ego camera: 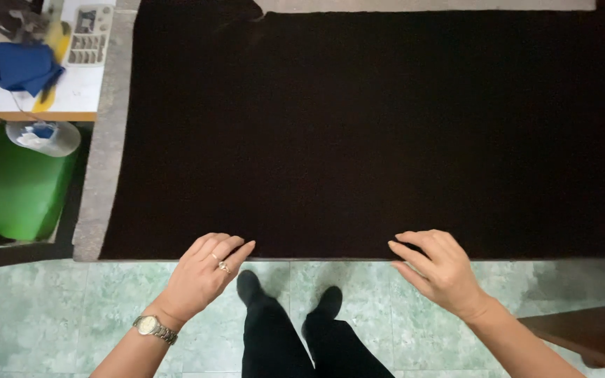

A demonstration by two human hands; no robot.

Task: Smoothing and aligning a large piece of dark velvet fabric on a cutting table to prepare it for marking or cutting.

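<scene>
A large black cloth [358, 126] lies spread flat over a grey table [110, 140] and covers nearly all of it. My left hand [204, 273], with a ring and a wristwatch, rests at the cloth's near edge, fingers curled and pointing right along the hem. My right hand [435, 266] touches the same near edge further right, fingers bent and apart. Whether either hand pinches the hem is not visible.
At the far left a white side table [71, 91] carries a blue cloth [22, 66] and a calculator [91, 35]. Below it stands a green bin [8, 189] with a clear container [43, 136]. Green floor tiles and my black shoes lie below; dark wooden furniture [589, 336] at lower right.
</scene>
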